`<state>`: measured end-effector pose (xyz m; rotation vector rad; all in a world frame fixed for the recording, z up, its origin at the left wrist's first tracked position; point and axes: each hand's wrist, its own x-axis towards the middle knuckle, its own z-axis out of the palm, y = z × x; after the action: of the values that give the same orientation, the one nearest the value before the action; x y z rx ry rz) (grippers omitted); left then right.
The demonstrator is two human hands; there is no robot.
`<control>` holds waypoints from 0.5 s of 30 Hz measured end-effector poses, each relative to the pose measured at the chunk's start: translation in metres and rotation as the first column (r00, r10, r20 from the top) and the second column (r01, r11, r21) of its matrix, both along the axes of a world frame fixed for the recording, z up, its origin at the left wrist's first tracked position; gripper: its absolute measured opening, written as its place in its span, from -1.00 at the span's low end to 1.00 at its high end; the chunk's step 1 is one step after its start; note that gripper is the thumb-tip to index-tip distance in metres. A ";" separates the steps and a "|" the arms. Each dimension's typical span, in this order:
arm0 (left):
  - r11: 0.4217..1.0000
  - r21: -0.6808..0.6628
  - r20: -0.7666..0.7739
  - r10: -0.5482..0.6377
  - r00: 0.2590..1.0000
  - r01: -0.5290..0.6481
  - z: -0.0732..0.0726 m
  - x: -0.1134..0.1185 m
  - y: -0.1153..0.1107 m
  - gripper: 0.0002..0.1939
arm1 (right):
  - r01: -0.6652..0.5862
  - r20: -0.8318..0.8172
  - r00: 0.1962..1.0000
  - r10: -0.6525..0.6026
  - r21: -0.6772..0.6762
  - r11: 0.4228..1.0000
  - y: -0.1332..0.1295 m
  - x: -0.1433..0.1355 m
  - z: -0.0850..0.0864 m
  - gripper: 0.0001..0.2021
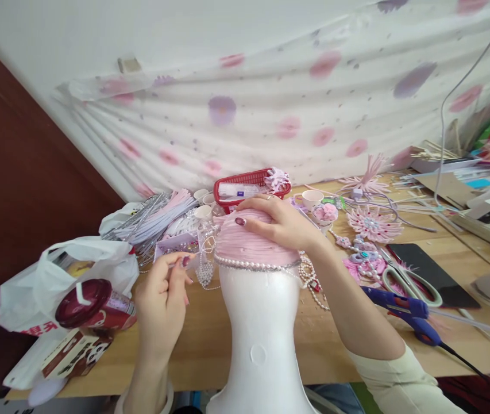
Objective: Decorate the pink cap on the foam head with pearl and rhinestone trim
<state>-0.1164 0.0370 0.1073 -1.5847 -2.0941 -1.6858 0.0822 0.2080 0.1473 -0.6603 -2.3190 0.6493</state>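
Note:
A white mannequin head [259, 322] stands upright before me, wearing a ribbed pink cap [245, 238]. A row of white pearls [255, 265] and a silvery band run along the cap's lower edge. My right hand [277, 221] lies over the top of the cap, fingers stretched out and touching it. To the left of the head, my left hand [165, 302] is closed in a pinch; a thin pale piece shows at its fingertips, too small to name. Loops of beads [205, 270] hang between this hand and the cap.
Behind the head sits a red basket [252, 202]. On the right lie scissors [408, 282], a blue glue gun [404, 313], a black phone [434, 273] and a pink flower ornament [374, 224]. Leftward are a white plastic bag [98, 259] and a red-lidded cup [93, 305].

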 end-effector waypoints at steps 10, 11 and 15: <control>0.949 0.268 -0.470 -0.023 0.883 0.167 -0.037 0.043 0.005 -0.49 | -0.018 0.023 1.000 0.017 0.048 0.999 -0.006 -0.003 0.003 -0.62; 0.952 0.262 -0.471 -0.015 0.882 0.157 -0.042 0.045 0.006 -0.49 | -0.015 0.028 1.000 0.014 0.046 0.999 -0.007 -0.003 0.004 -0.62; 0.958 0.262 -0.497 0.027 0.868 0.120 -0.052 0.050 0.007 -0.60 | -0.007 0.037 0.999 0.006 0.044 0.999 -0.008 -0.005 0.003 -0.63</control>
<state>-0.0668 0.0437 0.0556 -1.7460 -1.5000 -1.3202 0.0775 0.2004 0.1507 -0.6496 -2.3630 0.5916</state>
